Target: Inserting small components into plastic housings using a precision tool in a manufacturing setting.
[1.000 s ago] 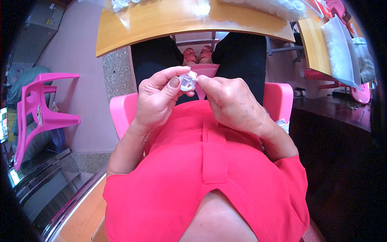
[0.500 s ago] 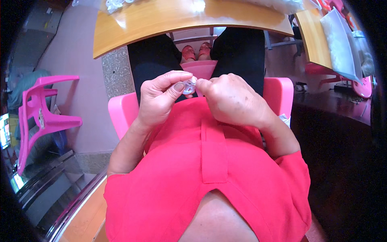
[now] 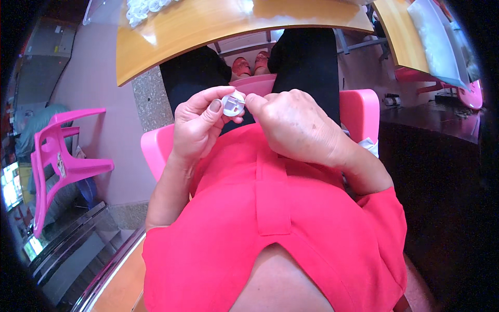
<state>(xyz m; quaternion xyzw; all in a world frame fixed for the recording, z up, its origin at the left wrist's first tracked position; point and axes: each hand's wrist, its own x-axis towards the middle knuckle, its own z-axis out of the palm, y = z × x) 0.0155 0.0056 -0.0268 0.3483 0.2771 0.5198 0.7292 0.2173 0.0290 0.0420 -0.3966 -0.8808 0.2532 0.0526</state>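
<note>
Between the thumb and fingers of my left hand [image 3: 195,125] is a small round white plastic part [image 3: 226,108], held above my lap. Its open face is turned up and shows a slot, a small hole and a thin strip across it. My right hand [image 3: 299,122] is closed, with thumb and forefinger pinched right at the part's right edge. Whether these fingertips hold something thin or only press on the part, I cannot tell, since the fist hides it.
Ahead is a wooden table [image 3: 208,32] with several white plastic pieces [image 3: 143,10] at its left. A clear bag of white pieces [image 3: 436,44] rests on another table at the right. A pink plastic stool [image 3: 65,151] lies tipped at left. Pink chair arms [image 3: 359,114] flank me.
My left hand has turned the white part so its open face shows more fully. My right hand stays pinched at its edge. The whole view has shifted slightly.
</note>
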